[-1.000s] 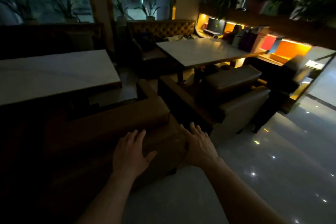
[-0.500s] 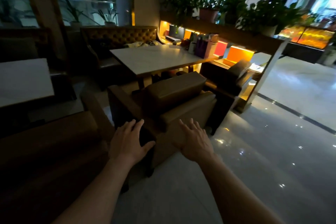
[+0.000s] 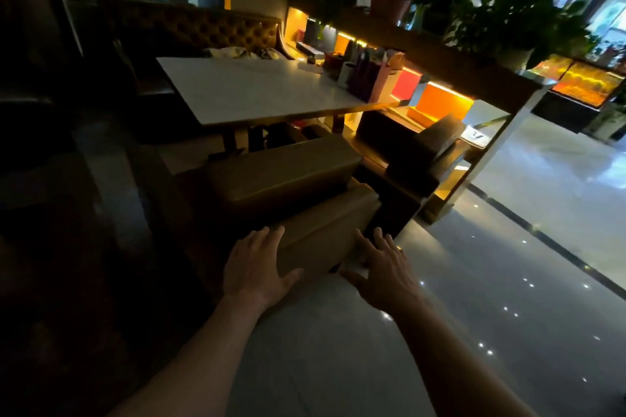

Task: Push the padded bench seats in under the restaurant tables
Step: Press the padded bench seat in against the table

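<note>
Both hands reach forward at the lower centre of the frame, palms down and fingers spread, gripping nothing. The left hand [image 3: 255,267] lies over the near left corner of the bench [image 3: 318,223], its fingertips at the top edge of the backrest and its thumb stretched across the tan back panel. The right hand [image 3: 382,267] is at the near right corner, fingers fanned over the edge; whether either palm actually presses on the padding cannot be told in the dim light.

The bench sits in the middle of the frame, a low padded seat in tan-brown upholstery with a thick cushion ahead of the backrest. Its far end reaches to the near edge of the table [image 3: 257,91], and the cushion lies mostly out in front of the tabletop rather than beneath it. The table has a pale rectangular top and dark legs that show below its near edge.

On the right end of the tabletop stands a cluster of paper bags [image 3: 369,81]. Beyond the table, at upper left, runs a dark tufted sofa [image 3: 203,30]. To the right of the bench is a dark armchair [image 3: 416,149], set against a lit shelf unit [image 3: 440,101] with orange and red panels. Potted plants [image 3: 515,20] line the top of that unit across the upper right. A glossy grey floor [image 3: 508,281] with small light reflections fills the lower right.
</note>
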Available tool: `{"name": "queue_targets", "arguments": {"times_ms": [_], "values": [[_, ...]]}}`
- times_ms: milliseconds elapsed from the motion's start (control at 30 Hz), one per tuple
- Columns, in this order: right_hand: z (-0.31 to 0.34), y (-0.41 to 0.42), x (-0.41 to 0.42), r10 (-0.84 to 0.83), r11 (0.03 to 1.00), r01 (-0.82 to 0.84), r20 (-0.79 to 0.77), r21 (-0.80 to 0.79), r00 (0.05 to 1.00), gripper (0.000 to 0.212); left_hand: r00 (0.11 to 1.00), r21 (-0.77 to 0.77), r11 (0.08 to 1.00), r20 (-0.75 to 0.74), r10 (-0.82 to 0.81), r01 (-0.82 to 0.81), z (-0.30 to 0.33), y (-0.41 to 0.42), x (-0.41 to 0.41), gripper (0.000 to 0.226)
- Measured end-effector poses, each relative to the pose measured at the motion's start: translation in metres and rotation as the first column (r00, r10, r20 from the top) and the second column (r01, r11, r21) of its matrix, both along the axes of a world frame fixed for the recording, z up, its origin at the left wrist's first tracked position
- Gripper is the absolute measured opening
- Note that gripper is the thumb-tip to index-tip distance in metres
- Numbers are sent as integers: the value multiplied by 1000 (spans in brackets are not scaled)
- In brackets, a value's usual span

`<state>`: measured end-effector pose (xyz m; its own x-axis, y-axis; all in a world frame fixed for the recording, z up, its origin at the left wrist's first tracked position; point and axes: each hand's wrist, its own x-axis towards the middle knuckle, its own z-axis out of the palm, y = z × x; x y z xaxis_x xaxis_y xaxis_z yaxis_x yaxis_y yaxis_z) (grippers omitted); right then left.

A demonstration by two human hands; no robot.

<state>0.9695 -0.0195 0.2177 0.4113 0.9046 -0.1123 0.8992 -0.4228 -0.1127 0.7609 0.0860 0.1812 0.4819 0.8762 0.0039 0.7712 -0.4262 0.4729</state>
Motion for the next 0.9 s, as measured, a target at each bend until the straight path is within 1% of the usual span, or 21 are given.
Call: {"name": "queue_targets", "arguments": {"times_ms": [100,267,467,600,733,833,900], "values": [[-9,35,40,22,999,-22,6,-33,1000,92,1000,-27,999,-18,24,-24,-7,29,31,93],[-38,105,82,121,992,-122,-28,-25,992,92,990,-52,992,-81,115,-119,-29,79,61,92],[-101,177,123,245,964,-252,-90,-83,965,92,955,-62,958,-122,270,-279,-82,113,96,92],[-146,225,158,360,920,-371,-104,-124,927,95,917,-65,921,-139,373,-384,-124,123,130,88],[-187,263,187,443,877,-452,-89,-162,892,104,887,-99,889,-173,427,-447,-166,129,152,84],[-210,284,205,492,853,-494,-58,-170,869,112,866,-67,875,-200,459,-480,-185,135,161,87],[-222,297,214,505,841,-507,-64,-189,861,115,860,-43,877,-223,459,-479,-194,141,164,90]]}}
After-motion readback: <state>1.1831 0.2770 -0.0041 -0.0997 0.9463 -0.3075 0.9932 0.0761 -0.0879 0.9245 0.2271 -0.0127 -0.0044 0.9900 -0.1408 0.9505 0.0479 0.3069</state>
